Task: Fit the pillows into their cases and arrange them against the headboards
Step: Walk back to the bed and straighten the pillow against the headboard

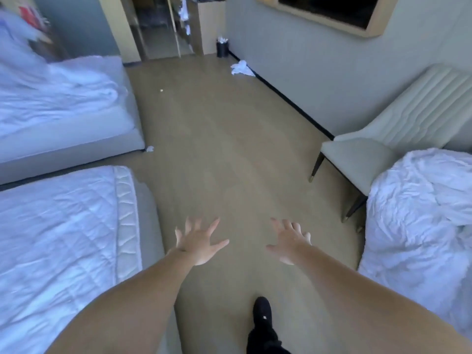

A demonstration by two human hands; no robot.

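- the person stands on the bare floor (229,154) with both arms stretched forward; no pillow or case is in either hand, so the step in hand looks like a walk to fetch linen rather than any fitting.
- left hand (198,242): fingers spread wide, palm down, holding and touching nothing, just beside the near bed (63,226).
- right hand (290,242): fingers likewise splayed, empty, farther from the near bed, toward the crumpled white bundle (419,213).
- no clear pillow or headboard shows; the bundle, across the floor from the near bed, may be pillows or bedding, which cannot be told.
- the far bed (63,98), beyond the near bed, carries rumpled sheets.
- next move, as a judgement: turn toward the bundle, find a pillow and an open case, and grasp both.
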